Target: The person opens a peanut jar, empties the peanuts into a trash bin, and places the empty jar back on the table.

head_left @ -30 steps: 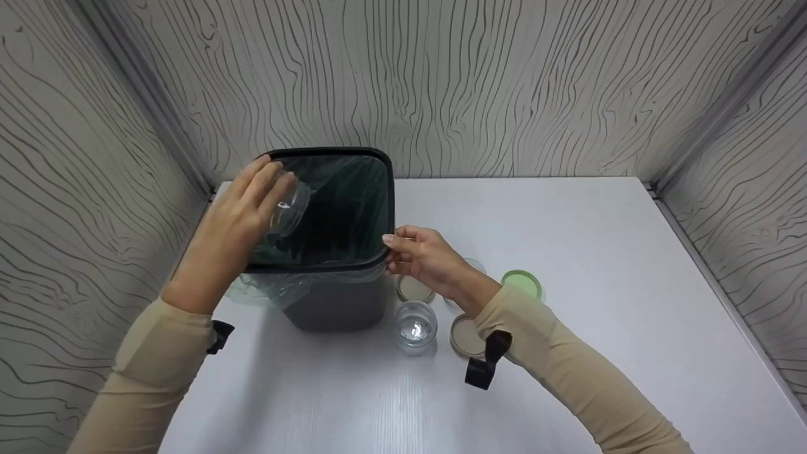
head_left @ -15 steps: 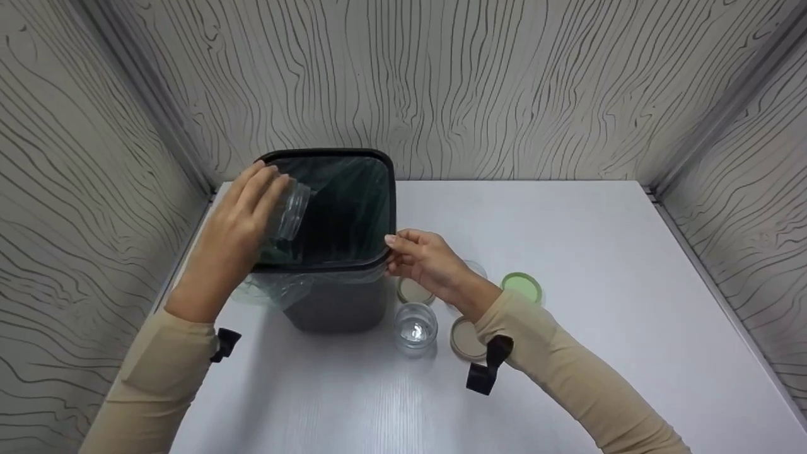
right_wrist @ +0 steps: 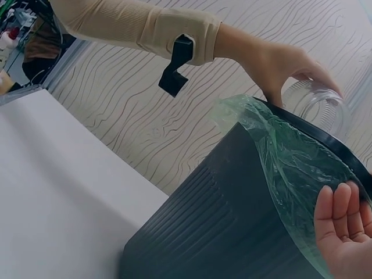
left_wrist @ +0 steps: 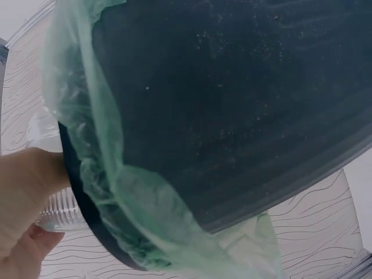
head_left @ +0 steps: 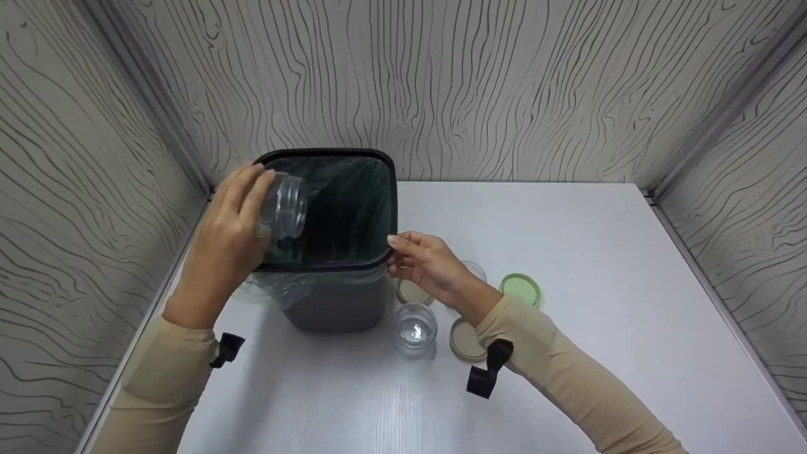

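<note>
A clear jar (head_left: 287,205) lies on its side over the left part of the bin's mouth, its opening facing right. My left hand (head_left: 230,224) grips it from behind, fingers over the top. The dark bin (head_left: 337,309) is lined with a thin green bag (head_left: 287,287) folded over its black rim (head_left: 395,202). My right hand (head_left: 429,265) pinches the rim at the near right corner; in the right wrist view its curled fingers (right_wrist: 343,212) press against the bag. A second clear jar (head_left: 415,328) stands upright to the right of the bin.
On the white table (head_left: 599,252) lie a beige lid (head_left: 468,340), another beige lid (head_left: 415,291) partly behind my right hand, and a green lid (head_left: 521,289). A clear round piece (head_left: 474,271) is mostly hidden by my right wrist. Patterned walls (head_left: 441,82) enclose the table.
My left hand has turned the jar so that it lies more level, its mouth now facing right. The right hand stays at the rim.
</note>
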Motion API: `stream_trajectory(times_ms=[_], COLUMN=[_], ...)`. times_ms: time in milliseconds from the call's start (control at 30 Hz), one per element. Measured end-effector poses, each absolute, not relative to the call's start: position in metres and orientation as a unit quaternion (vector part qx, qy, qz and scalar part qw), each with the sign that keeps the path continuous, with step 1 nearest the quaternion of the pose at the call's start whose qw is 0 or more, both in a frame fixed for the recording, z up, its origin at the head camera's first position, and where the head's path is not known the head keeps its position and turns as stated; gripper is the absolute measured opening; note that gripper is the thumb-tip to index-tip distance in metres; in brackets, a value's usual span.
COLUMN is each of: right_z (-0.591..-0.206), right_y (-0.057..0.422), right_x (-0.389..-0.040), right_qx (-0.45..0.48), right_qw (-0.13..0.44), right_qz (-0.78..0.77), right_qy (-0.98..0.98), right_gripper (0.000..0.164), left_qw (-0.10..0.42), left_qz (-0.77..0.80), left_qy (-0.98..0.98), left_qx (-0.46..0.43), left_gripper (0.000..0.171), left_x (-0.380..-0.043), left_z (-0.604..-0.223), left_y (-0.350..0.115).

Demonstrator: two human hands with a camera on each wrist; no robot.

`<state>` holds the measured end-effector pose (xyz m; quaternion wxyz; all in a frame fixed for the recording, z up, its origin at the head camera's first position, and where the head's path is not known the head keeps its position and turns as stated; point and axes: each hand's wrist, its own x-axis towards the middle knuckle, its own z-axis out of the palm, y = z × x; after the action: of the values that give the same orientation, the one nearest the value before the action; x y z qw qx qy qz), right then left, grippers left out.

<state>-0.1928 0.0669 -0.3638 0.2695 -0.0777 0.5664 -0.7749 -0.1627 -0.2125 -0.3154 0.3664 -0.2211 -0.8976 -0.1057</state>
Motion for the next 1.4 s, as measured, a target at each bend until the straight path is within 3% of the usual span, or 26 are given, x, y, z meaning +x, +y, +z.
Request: stream_trajectory(times_ms=[300, 767, 1400], right_z=[-0.364, -0.374, -0.378], right_y=[0.068, 0.073, 0.079], right_x=[-0.193, -0.191, -0.187], right_qx=[-0.087, -0.090, -0.076], right_qw=[0.261, 0.258, 0.261], right_qz=[-0.775, -0.778, -0.771], right_qy=[0.570, 0.565, 0.576], right_gripper=[0.017, 0.020, 0.021], left_qw=[0.406, 0.419, 0.444], left_qz=[-0.134, -0.224, -0.264], left_qy=[-0.878, -0.864, -0.842], left_qx=[-0.214, -0.169, -0.157], left_gripper=[0.077, 0.089, 0.088], left_x=[-0.158, -0.147, -0.143], left_z=[-0.316, -0.323, -0.326], left_y=[-0.207, -0.199, -0.194])
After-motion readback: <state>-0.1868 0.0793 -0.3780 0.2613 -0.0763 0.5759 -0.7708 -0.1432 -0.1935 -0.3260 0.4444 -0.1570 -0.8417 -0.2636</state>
